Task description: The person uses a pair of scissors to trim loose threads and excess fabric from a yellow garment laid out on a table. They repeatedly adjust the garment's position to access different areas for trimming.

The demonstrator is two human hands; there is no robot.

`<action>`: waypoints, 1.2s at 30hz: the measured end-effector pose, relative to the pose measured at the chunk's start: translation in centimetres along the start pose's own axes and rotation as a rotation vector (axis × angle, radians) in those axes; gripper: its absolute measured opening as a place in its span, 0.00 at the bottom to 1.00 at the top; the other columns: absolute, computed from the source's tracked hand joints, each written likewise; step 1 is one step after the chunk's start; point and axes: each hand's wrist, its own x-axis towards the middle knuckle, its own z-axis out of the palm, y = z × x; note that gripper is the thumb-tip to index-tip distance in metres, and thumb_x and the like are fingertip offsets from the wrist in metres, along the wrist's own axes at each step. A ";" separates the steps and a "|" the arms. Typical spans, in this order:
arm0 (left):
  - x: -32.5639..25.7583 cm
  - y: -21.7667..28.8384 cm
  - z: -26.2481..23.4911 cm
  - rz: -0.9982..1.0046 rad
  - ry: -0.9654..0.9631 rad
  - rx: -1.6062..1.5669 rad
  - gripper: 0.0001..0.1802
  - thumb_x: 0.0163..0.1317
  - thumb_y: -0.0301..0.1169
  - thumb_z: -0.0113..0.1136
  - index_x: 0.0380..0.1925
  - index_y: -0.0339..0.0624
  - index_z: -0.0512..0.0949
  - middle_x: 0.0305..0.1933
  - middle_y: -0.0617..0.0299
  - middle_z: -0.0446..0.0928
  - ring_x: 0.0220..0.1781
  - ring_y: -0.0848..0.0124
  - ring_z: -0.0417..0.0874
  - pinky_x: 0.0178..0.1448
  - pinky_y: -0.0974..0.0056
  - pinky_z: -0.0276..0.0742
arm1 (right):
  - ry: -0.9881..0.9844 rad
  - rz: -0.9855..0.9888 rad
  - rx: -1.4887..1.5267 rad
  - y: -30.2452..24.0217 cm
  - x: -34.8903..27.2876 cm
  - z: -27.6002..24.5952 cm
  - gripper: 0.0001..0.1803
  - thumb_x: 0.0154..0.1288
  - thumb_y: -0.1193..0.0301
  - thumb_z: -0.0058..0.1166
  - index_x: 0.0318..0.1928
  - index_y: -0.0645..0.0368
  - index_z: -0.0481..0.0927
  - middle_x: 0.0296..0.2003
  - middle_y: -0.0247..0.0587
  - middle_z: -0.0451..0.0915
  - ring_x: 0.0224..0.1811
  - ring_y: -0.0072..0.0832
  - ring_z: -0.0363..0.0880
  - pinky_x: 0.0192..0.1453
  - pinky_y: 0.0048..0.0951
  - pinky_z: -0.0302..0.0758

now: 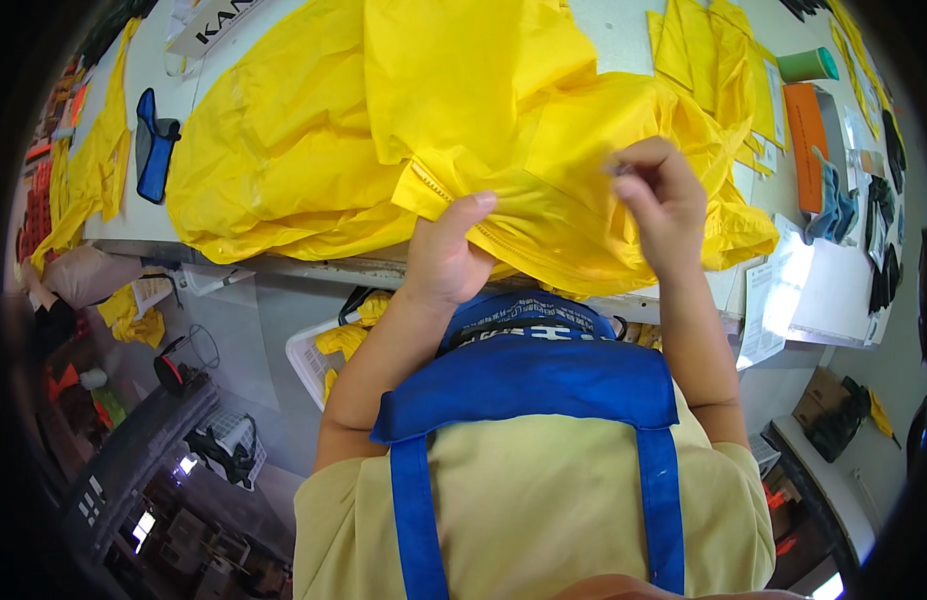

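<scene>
A large yellow garment (443,90) of thin, smooth cloth lies spread over the table in front of me. A zipper (430,180) with dark teeth runs along its near edge. My left hand (451,248) grips that edge, thumb on top of the cloth and the other fingers mostly hidden. To the right, my right hand (665,200) is raised above the garment, its thumb and index finger pinched together. A small dark piece (620,169) shows at those fingertips, too blurred to name.
Folded yellow pieces (698,55) lie at the far right, near a green roll (808,65) and an orange box (805,145). A blue-and-black object (155,150) rests at the left. White basket (308,360) stands below the table edge. Another person's arm (48,297) shows far left.
</scene>
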 end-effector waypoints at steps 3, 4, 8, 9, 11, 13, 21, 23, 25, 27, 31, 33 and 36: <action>0.0 0.4 -1.4 -0.083 -0.027 -0.104 0.28 0.58 0.28 0.50 0.60 0.35 0.62 0.60 0.50 0.70 0.61 0.56 0.72 0.65 0.52 0.65 | 0.228 0.271 0.120 3.4 1.0 -2.4 0.14 0.57 0.65 0.63 0.30 0.61 0.73 0.22 0.28 0.67 0.24 0.14 0.62 0.29 0.17 0.63; 0.0 0.4 -1.7 -0.114 -0.047 -0.148 0.29 0.57 0.30 0.51 0.60 0.34 0.63 0.60 0.49 0.70 0.61 0.55 0.71 0.66 0.51 0.64 | 0.241 0.346 -0.013 5.0 1.2 -3.2 0.16 0.57 0.63 0.63 0.29 0.61 0.71 0.22 0.27 0.65 0.24 0.14 0.61 0.28 0.18 0.61; 0.0 0.2 -3.1 -0.114 -0.010 -0.096 0.33 0.56 0.35 0.50 0.62 0.35 0.61 0.64 0.49 0.66 0.65 0.53 0.67 0.69 0.49 0.59 | 0.255 0.465 -0.122 6.0 0.7 -2.9 0.22 0.55 0.59 0.64 0.25 0.60 0.66 0.21 0.27 0.62 0.23 0.16 0.58 0.26 0.21 0.58; 0.0 0.2 -3.2 -0.124 -0.015 -0.101 0.33 0.55 0.35 0.50 0.63 0.35 0.60 0.64 0.49 0.66 0.65 0.52 0.67 0.70 0.49 0.58 | 0.231 0.424 -0.267 5.6 1.1 -2.5 0.23 0.53 0.57 0.65 0.27 0.61 0.67 0.20 0.32 0.65 0.22 0.22 0.63 0.27 0.24 0.63; -0.2 0.2 -3.0 -0.121 -0.021 -0.096 0.34 0.55 0.34 0.50 0.63 0.35 0.60 0.64 0.49 0.66 0.66 0.52 0.66 0.70 0.48 0.58 | 0.178 0.383 -0.486 5.1 1.8 -1.7 0.25 0.51 0.54 0.65 0.28 0.61 0.68 0.20 0.38 0.69 0.23 0.29 0.69 0.29 0.29 0.67; -0.2 0.4 -2.8 -0.125 -0.040 -0.072 0.34 0.55 0.34 0.50 0.63 0.35 0.59 0.65 0.49 0.65 0.66 0.52 0.66 0.70 0.48 0.58 | 0.111 0.397 -0.648 5.5 2.4 -1.6 0.26 0.48 0.52 0.65 0.31 0.63 0.69 0.23 0.48 0.75 0.27 0.43 0.77 0.34 0.36 0.73; -1.0 0.8 -1.7 -0.146 -0.060 0.036 0.35 0.55 0.35 0.50 0.63 0.32 0.58 0.65 0.47 0.64 0.67 0.52 0.65 0.70 0.48 0.57 | 0.006 0.461 -0.737 6.0 3.4 -1.6 0.26 0.49 0.53 0.60 0.33 0.65 0.70 0.25 0.51 0.78 0.30 0.47 0.79 0.36 0.38 0.74; -1.2 0.9 -1.4 -0.159 -0.082 0.036 0.36 0.55 0.35 0.50 0.64 0.32 0.57 0.66 0.47 0.63 0.67 0.51 0.64 0.70 0.48 0.57 | -0.016 0.415 -0.741 5.8 3.2 -1.4 0.26 0.48 0.53 0.60 0.33 0.65 0.70 0.25 0.51 0.77 0.31 0.47 0.79 0.36 0.38 0.74; -1.3 1.1 -1.2 -0.154 -0.105 0.046 0.36 0.56 0.36 0.50 0.64 0.32 0.56 0.66 0.46 0.63 0.67 0.51 0.64 0.71 0.48 0.56 | -0.037 0.402 -0.718 4.8 3.0 -1.1 0.27 0.47 0.53 0.61 0.34 0.65 0.70 0.26 0.52 0.77 0.31 0.48 0.78 0.36 0.39 0.74; -1.4 1.2 -1.0 -0.153 -0.108 0.057 0.37 0.56 0.36 0.49 0.64 0.32 0.55 0.67 0.46 0.61 0.68 0.50 0.63 0.71 0.48 0.56 | -0.057 0.403 -0.697 3.7 2.5 -1.0 0.26 0.47 0.55 0.62 0.35 0.65 0.69 0.27 0.52 0.77 0.31 0.49 0.78 0.37 0.40 0.74; -1.7 1.2 -0.9 -0.155 -0.111 0.062 0.37 0.55 0.36 0.49 0.65 0.31 0.54 0.68 0.45 0.60 0.68 0.50 0.62 0.71 0.48 0.55 | -0.093 0.387 -0.738 1.6 0.2 -0.5 0.25 0.48 0.59 0.61 0.37 0.65 0.67 0.28 0.51 0.77 0.32 0.49 0.79 0.37 0.40 0.74; -1.8 1.3 -0.9 -0.171 -0.126 0.066 0.38 0.55 0.36 0.49 0.65 0.31 0.54 0.68 0.45 0.60 0.69 0.50 0.62 0.71 0.48 0.55 | -0.080 0.371 -0.792 1.3 -1.6 -0.2 0.22 0.49 0.61 0.60 0.36 0.64 0.66 0.28 0.52 0.76 0.32 0.49 0.78 0.36 0.40 0.74; -2.0 1.2 -0.9 -0.170 -0.106 0.089 0.38 0.55 0.36 0.50 0.65 0.32 0.55 0.68 0.46 0.61 0.68 0.50 0.62 0.71 0.47 0.55 | -0.075 0.370 -0.810 2.0 -2.8 -0.6 0.19 0.53 0.65 0.58 0.39 0.64 0.67 0.29 0.49 0.77 0.32 0.45 0.78 0.35 0.38 0.74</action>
